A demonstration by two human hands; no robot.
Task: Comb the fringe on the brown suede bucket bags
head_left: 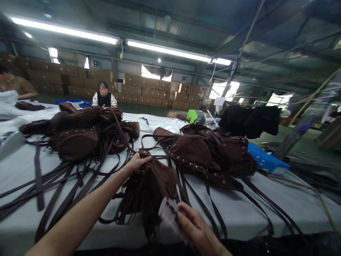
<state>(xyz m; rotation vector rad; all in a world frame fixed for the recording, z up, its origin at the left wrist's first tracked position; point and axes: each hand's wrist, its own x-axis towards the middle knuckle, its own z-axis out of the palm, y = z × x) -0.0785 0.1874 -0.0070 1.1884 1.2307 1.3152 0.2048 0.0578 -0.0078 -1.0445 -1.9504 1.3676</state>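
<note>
My left hand [137, 162] is closed around the gathered top of a dark brown fringed bag [162, 174], which lies at the near edge of the table. Its long fringe hangs down over that edge. In my right hand [193, 224] is a pale brush [169, 212] with light bristles, somewhat blurred, close to the bag's lower right side. Whether the bristles touch the bag I cannot tell.
Piles of similar brown bags lie to the left [78, 144] and right [190, 151], their straps trailing over the white-covered table [250, 209]. A blue package [266, 160] sits at the right. Across the table is a person [104, 96]; another is at far left. Cartons [144, 93] line the back.
</note>
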